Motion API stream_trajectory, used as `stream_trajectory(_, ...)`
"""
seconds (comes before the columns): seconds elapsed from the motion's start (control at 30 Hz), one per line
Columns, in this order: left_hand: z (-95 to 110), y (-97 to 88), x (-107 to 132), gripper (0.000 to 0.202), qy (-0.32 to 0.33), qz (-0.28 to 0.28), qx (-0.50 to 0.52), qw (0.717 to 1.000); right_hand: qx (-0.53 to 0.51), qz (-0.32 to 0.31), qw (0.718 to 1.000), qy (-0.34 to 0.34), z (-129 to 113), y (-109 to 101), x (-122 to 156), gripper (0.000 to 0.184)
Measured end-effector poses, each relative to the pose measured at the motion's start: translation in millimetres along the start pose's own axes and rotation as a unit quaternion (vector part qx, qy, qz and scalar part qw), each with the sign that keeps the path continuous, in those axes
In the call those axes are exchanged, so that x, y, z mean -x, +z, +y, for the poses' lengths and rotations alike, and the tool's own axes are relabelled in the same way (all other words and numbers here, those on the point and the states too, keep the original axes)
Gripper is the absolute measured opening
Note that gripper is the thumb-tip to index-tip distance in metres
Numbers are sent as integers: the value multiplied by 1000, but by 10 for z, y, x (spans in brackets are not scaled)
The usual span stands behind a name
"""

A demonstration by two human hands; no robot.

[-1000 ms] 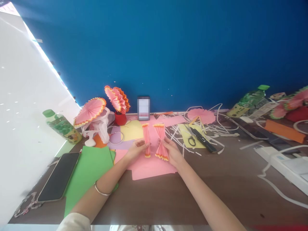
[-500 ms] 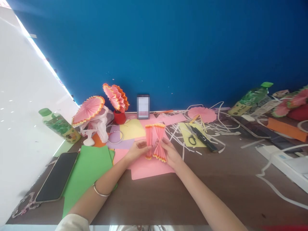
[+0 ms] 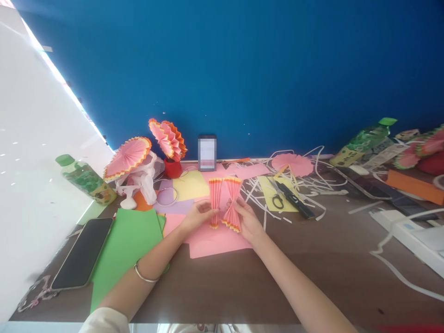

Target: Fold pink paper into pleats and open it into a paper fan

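Observation:
Two pleated pink paper strips with yellow and orange edges stand side by side above the pink sheets (image 3: 218, 246). My left hand (image 3: 197, 215) pinches the left pleated paper (image 3: 215, 190) near its middle; this one is narrow. In my right hand (image 3: 248, 219) is the right pleated paper (image 3: 231, 187), squeezed at the middle so both ends fan out like a bow. A small gap separates the two papers. Finished-looking pink paper fans stand behind: a round fan (image 3: 128, 158) at the left and a paper flower (image 3: 168, 139) in a red pot (image 3: 172, 168).
Green sheets (image 3: 123, 252) and a phone (image 3: 83, 253) lie at the left, near a bottle (image 3: 85, 179). Scissors (image 3: 277, 200), a black tool (image 3: 294, 200) and tangled white strips lie right of my hands. A white power strip (image 3: 409, 238) with a cable is farther right.
The right pleated paper has fanned a little wider at its top end and shifted slightly to the right. My left hand has barely moved.

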State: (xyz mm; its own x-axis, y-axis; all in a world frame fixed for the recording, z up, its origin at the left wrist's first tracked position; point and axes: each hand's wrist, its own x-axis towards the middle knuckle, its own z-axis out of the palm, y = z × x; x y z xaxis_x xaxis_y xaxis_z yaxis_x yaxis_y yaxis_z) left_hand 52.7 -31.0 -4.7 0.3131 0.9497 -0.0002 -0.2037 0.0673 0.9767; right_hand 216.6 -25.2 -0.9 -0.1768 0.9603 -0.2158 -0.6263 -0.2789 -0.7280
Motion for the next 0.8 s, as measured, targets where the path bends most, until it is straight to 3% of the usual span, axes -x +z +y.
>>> stream_trajectory(0.8, -50, -7, -3, 35, -4, -5, -10, 1000, 74, -29, 997, -19, 17, 45, 43, 16)
